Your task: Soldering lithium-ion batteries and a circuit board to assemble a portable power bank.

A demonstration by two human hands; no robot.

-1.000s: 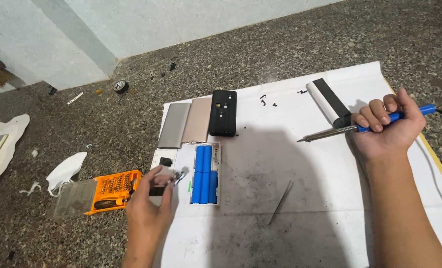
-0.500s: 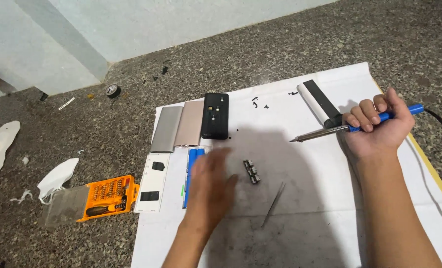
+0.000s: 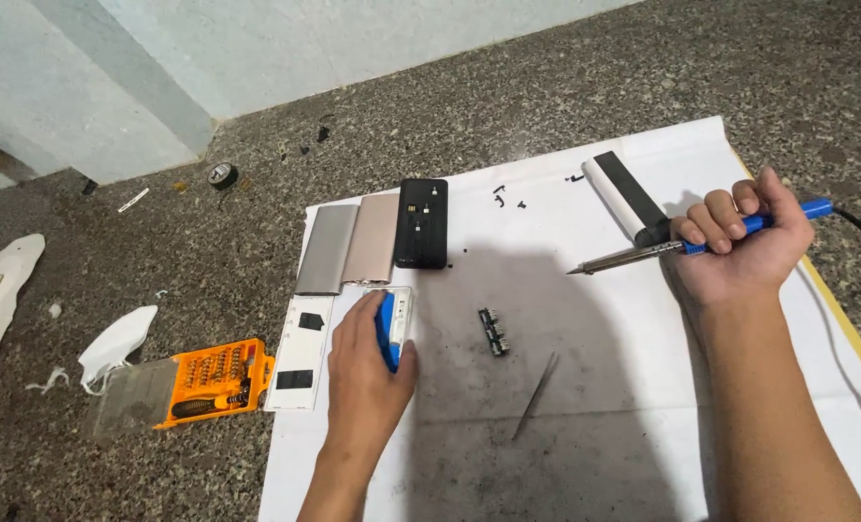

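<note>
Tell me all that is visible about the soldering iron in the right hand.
The soldering iron is a thin tool with a blue handle and a long grey metal shaft ending in a pointed tip. The right hand grips the handle in a closed fist, so most of it is hidden. It lies nearly level above the white sheet, tip pointing left and slightly down. A dark cord leaves its rear end to the right.

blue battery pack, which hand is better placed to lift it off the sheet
Left. The left hand already lies over the blue battery pack, fingers wrapped on it. The right hand is far across the white sheet, fist closed around the soldering iron.
</note>
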